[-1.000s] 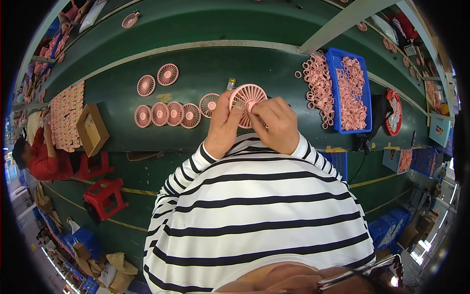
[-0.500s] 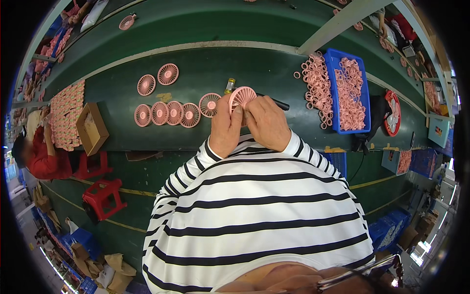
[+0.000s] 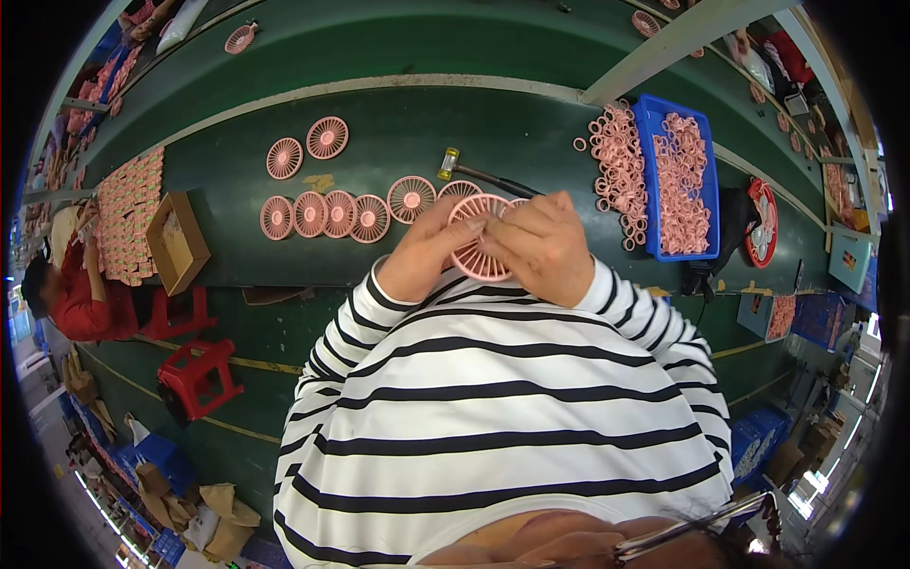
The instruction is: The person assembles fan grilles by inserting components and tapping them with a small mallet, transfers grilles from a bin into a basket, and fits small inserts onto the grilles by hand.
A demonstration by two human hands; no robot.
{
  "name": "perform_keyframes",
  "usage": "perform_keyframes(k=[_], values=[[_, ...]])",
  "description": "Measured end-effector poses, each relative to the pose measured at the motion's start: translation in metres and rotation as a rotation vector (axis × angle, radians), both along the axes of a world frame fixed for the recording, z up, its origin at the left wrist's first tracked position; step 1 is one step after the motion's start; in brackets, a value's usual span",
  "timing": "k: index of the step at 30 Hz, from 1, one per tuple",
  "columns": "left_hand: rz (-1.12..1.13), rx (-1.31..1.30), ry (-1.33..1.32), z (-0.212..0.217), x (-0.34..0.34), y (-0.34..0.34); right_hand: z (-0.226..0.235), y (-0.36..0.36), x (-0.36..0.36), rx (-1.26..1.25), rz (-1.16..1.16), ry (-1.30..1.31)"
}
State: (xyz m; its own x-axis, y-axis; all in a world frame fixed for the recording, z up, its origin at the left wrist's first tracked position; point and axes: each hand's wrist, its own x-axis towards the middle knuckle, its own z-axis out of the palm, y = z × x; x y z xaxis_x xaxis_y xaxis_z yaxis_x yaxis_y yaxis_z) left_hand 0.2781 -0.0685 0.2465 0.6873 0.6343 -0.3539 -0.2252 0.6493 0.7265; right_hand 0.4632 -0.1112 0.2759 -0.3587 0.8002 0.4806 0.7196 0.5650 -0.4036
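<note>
One pink spoked wheel (image 3: pixel 482 258), on the body side of the hammer (image 3: pixel 495 180), clamped at its left rim by left hand (image 3: pixel 419 261) fingers, right hand (image 3: pixel 548 245) fingers pinched together over its hub. Held lower than half a second ago, baring more hammer handle. Left of the hammer, further wheels (image 3: pixel 412 199); right, a blue tray (image 3: pixel 654 111).

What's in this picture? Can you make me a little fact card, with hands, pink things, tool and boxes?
Left hand: holding a pink spoked wheel
Right hand: fingers bent at the wheel's middle; exact grip hidden
Other wheels: a pair lying behind a row
Tool: hammer with dark handle, lying beyond the hands
Loose rings: pink, piled left of the blue tray
Blue tray: more pink rings inside
Cardboard box: far left, open
</note>
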Motion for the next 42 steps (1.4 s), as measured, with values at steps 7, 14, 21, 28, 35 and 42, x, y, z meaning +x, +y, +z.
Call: perform_keyframes(k=[7,14,21,28,35,42], values=[[0.015,0.181,-0.027,-0.005,0.004,0.002,-0.004,0.011,0.008,-0.027,0.092,0.122],[0.272,0.672,0.156,-0.018,0.012,0.002,-0.025,0.021,0.001,-0.388,-0.129,0.705],[0.327,0.822,0.337,-0.032,0.015,0.011,-0.054,0.03,-0.003,-0.883,-0.14,1.071],[0.295,0.513,0.255,-0.044,0.016,0.019,-0.072,0.044,-0.007,-0.91,-0.225,0.983],[0.302,0.111,0.073,-0.046,0.016,0.026,-0.062,0.051,0.002,-0.188,-0.065,0.259],[0.276,-0.079,0.051,-0.05,0.019,0.027,-0.068,0.046,0.002,-0.375,-0.187,0.378]])
